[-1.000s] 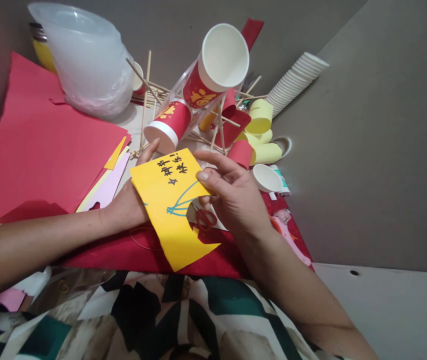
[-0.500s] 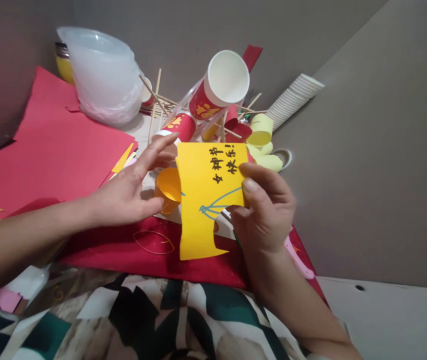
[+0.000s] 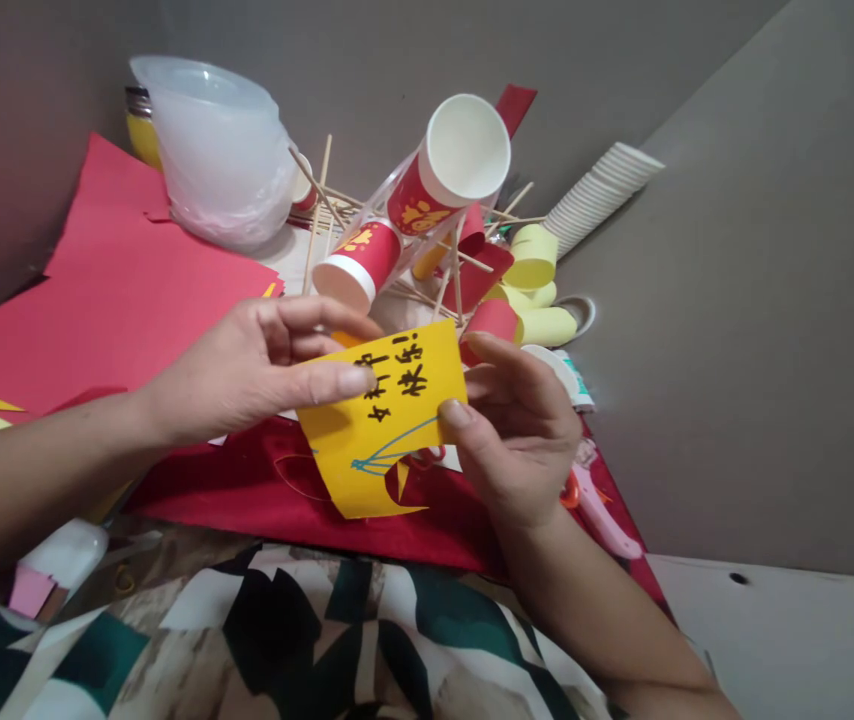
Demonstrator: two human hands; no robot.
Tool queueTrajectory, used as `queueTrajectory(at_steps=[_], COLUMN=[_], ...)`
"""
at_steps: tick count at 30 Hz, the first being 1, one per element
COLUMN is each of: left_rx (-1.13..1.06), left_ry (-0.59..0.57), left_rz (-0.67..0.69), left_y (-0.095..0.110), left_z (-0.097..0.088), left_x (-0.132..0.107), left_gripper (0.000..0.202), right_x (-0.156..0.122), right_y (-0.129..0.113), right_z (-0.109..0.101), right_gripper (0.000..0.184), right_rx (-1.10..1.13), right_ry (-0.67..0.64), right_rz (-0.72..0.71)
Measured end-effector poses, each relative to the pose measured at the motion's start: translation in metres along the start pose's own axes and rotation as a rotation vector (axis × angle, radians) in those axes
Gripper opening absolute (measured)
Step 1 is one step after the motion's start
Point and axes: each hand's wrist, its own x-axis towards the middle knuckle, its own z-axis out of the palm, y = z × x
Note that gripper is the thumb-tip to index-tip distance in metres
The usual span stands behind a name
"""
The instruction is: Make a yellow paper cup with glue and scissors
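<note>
A yellow piece of paper [image 3: 344, 460] with black handwriting and blue lines is held up in front of me, tilted, with a curved cut in its lower right side. My left hand [image 3: 269, 370] pinches its upper edge, thumb lying over the writing and fingers behind. At its right edge, my right hand [image 3: 524, 430] grips it between thumb and fingers. Most of the orange paper behind the sheet is hidden. A looped orange band lies on the red cloth [image 3: 232, 480] below my left hand.
Red paper sheets [image 3: 149, 300] cover the left side. A translucent plastic tub [image 3: 217, 150], red and white paper cups [image 3: 468, 150], wooden sticks and yellow paper rolls [image 3: 532, 255] stand behind. Stacked white cups [image 3: 607, 195] lean on the right wall; a pink-handled tool [image 3: 603, 510] lies near the right edge.
My left hand has moved right and taken hold of the yellow paper's upper edge. The paper has shifted left, lower, and tilted. My right hand still holds it.
</note>
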Motion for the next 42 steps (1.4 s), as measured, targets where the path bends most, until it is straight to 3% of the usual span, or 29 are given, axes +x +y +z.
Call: queueTrajectory(at_steps=[4, 7, 10, 15, 18, 21, 26, 33, 42], left_rx=[-0.021, -0.032, -0.053, -0.074, -0.095, -0.11, -0.114, -0.104, -0.15], left_ry=[-0.075, -0.026, -0.038, -0.213, -0.247, -0.199, -0.092, -0.066, -0.017], left_rz=[-0.099, -0.066, -0.097, -0.201, -0.205, -0.204, -0.187, -0.231, -0.137], left_y=[-0.006, -0.012, -0.015, -0.017, -0.02, -0.025, -0.031, -0.03, -0.036], left_z=[0.007, 0.008, 0.01, 0.012, 0.013, 0.014, 0.014, 0.012, 0.012], left_x=[-0.005, -0.005, -0.006, -0.009, -0.01, -0.01, -0.008, -0.007, -0.003], left_gripper=[0.007, 0.006, 0.006, 0.014, 0.016, 0.014, 0.019, 0.022, 0.018], right_x=[-0.002, 0.0, 0.001, 0.003, 0.005, 0.007, 0.008, 0.008, 0.011], right_y=[-0.001, -0.001, -0.004, -0.01, -0.014, -0.016, -0.016, -0.018, -0.011], right_z=[0.002, 0.003, 0.003, 0.0, 0.001, 0.002, 0.004, 0.002, -0.001], right_gripper=[0.042, 0.025, 0.014, 0.006, 0.006, 0.006, 0.025, 0.022, 0.04], right_rx=[0.068, 0.173, 0.135, 0.001, -0.008, 0.062, 0.141, 0.288, 0.378], right_ry=[-0.073, -0.104, -0.101, -0.161, -0.177, -0.187, -0.158, -0.331, -0.259], right_rz=[0.148, 0.265, 0.348, 0.27, 0.295, 0.382, 0.481, 0.614, 0.75])
